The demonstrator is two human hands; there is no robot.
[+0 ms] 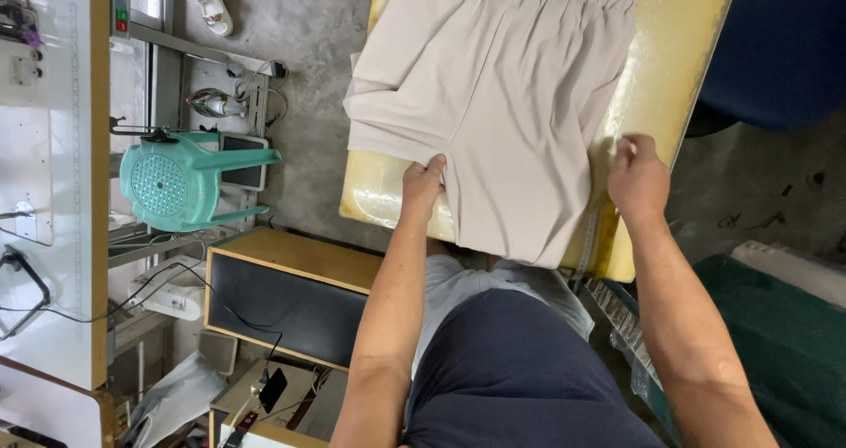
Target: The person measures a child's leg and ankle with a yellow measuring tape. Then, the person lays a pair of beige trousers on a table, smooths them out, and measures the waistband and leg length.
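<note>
My left hand [423,184] pinches the near edge of a pair of beige shorts [498,104], fingers curled over the cloth where the two legs meet, thumb tucked under the hem. My right hand [636,177] is closed into a loose fist at the shorts' right edge, at about three o'clock from the left hand; it seems to grip the side seam of the cloth, though I cannot tell how much fabric is inside the fingers. The shorts lie flat on the yellow tabletop [679,51], their gathered elastic waistband at twelve o'clock, far from me, and the leg hems nearest my body at six o'clock. One leg is folded, leaving a doubled flap at about nine o'clock that hangs a little past the tabletop's left edge. A measuring tape [589,236] runs along the tabletop just beside the shorts, below my right hand. Off the tabletop, at nine o'clock, a teal plastic stool [189,181] lies on its side on the grey floor [308,104], and a flat iron [211,103] rests near it at about ten o'clock. A dark wooden-edged box [282,294] stands at seven o'clock, close to my left forearm.
</note>
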